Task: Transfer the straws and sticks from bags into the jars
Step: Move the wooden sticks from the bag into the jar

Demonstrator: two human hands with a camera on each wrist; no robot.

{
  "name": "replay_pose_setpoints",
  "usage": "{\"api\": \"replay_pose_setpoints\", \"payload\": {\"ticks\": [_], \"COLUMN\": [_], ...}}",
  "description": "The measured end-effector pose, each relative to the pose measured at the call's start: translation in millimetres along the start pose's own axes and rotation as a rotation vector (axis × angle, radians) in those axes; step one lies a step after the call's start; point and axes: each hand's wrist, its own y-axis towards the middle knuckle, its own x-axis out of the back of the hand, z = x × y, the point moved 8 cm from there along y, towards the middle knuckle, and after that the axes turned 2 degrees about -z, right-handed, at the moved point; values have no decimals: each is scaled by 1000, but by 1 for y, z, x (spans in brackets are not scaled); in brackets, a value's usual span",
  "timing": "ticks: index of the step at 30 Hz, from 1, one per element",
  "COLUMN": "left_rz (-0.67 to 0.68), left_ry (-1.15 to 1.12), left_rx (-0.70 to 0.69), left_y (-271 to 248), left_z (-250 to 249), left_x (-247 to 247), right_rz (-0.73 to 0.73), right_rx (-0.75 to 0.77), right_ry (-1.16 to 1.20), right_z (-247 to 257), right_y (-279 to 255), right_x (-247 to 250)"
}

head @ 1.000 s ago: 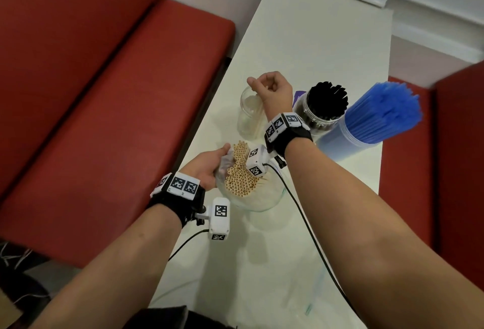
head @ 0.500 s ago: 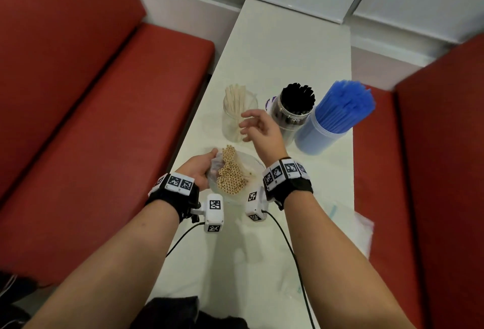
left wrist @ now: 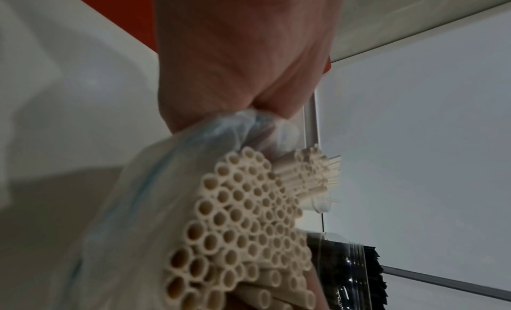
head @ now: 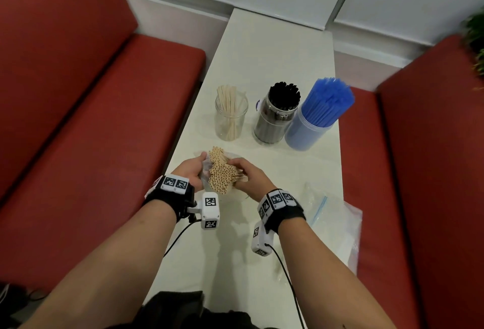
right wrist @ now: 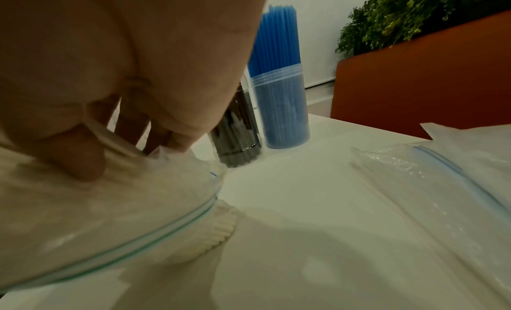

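Observation:
A clear zip bag (head: 207, 171) of beige paper straws (head: 221, 175) stands on the white table (head: 275, 48) in front of me. My left hand (head: 195, 171) pinches the bag's rim (left wrist: 249, 120) beside the open straw ends (left wrist: 243, 216). From the right, my right hand (head: 243, 171) reaches into the bag (right wrist: 138, 205), its fingers curled round part of the bundle and its thumb (right wrist: 80, 157) pressing on it. Further back a glass jar (head: 231, 116) holds a few beige straws. To its right stand a jar of black straws (head: 277, 114) and a jar of blue straws (head: 314, 119).
Empty zip bags (head: 330, 213) lie flat on the table to the right of my right wrist, also in the right wrist view (right wrist: 442, 172). Red bench seats (head: 91, 119) flank the narrow table. A green plant (right wrist: 414, 15) stands behind the right bench.
My right hand left the beige straws it held in the glass jar, drew back toward me and now grips the bundle in the bag. The left hand kept holding the bag.

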Motion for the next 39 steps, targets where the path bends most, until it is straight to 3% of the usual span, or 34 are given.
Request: {"api": "replay_pose_setpoints", "payload": {"ticks": [9, 14, 22, 26, 32, 39], "left_rz": [-74, -32, -104, -46, -56, -10], "left_ry": [-8, -74, -7, -56, -62, 3], "left_rx": [-56, -55, -76, -77, -93, -9], "left_y": [-5, -15, -11, -9, -9, -11], "left_z": [-3, -2, -1, 0, -6, 2], "left_x": [2, -3, 6, 5, 7, -2], "right_rz": [-117, -210, -132, -162, -358, -358], "right_rx": [16, 8, -44, -36, 102, -21], "right_ry": [49, 49, -88, -108, 66, 100], "right_z": [-8, -4, -4, 1, 27, -15], "right_y": [5, 6, 13, 18, 19, 19], "right_x": [5, 14, -7, 1, 20, -1]}}
